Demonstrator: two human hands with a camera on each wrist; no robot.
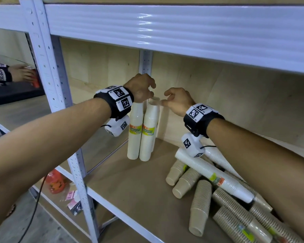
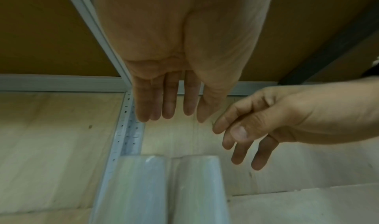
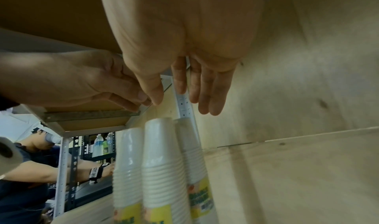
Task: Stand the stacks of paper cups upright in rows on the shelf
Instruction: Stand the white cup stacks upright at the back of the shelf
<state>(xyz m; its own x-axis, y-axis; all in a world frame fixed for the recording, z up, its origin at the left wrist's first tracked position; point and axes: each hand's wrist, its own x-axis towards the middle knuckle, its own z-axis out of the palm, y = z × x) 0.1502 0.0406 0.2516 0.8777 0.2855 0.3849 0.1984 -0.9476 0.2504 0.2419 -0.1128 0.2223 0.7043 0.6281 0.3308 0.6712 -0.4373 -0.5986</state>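
Three white cup stacks (image 1: 148, 130) stand upright, long axis vertical, at the back left of the shelf (image 1: 130, 183), touching; the third is mostly hidden behind the front two. My left hand (image 1: 141, 87) and right hand (image 1: 178, 99) hover just above their tops, fingers loose and apart, holding nothing. More stacks (image 1: 216, 181) lie piled on their sides at the right, partly hidden by my arm.

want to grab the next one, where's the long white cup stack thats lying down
In the head view the lying white stack is at the shelf's right, slanted across the heap of brown cup stacks, under the right forearm.
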